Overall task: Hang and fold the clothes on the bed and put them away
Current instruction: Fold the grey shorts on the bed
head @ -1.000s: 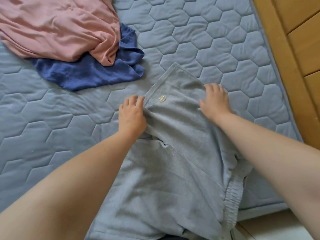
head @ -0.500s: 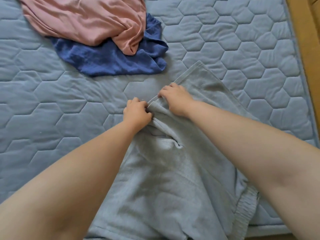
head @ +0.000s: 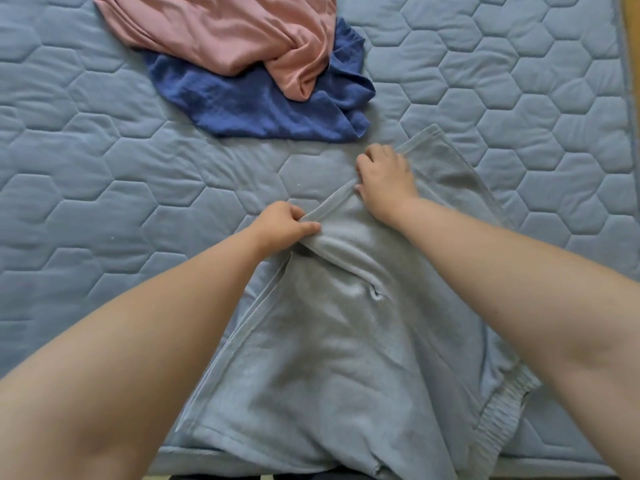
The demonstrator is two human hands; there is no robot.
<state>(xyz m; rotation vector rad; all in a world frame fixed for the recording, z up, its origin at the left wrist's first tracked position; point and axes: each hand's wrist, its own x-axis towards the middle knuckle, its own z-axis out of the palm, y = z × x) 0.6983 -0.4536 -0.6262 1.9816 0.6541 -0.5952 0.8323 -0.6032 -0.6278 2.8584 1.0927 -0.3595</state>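
The grey shorts (head: 339, 358) lie flat at the bed's (head: 121, 188) near edge. The left hand (head: 285, 226) and right hand (head: 386, 181) both pinch the leg hem (head: 332, 204), guessing to tug it straight for folding.

1. The pink garment (head: 221, 32) is cut off by the top edge, so its kind cannot be told.
2. The blue garment (head: 249, 105) lies partly under the pink one, and its upper part is hidden.
3. The grey shorts (head: 329, 358) run off the bottom edge. Both forearms cover their sides.
4. The left hand (head: 284, 225) pinches the shorts' hem, its fingertips buried in the fold.
5. The right hand (head: 384, 181) curls over the same hem, its fingertips out of sight.
6. The bed (head: 86, 168) runs out of frame at the left and top.
7. A wooden strip (head: 632, 46) at the right edge is only a sliver.
8. A dark band (head: 221, 477) along the bottom edge is too thin to identify.
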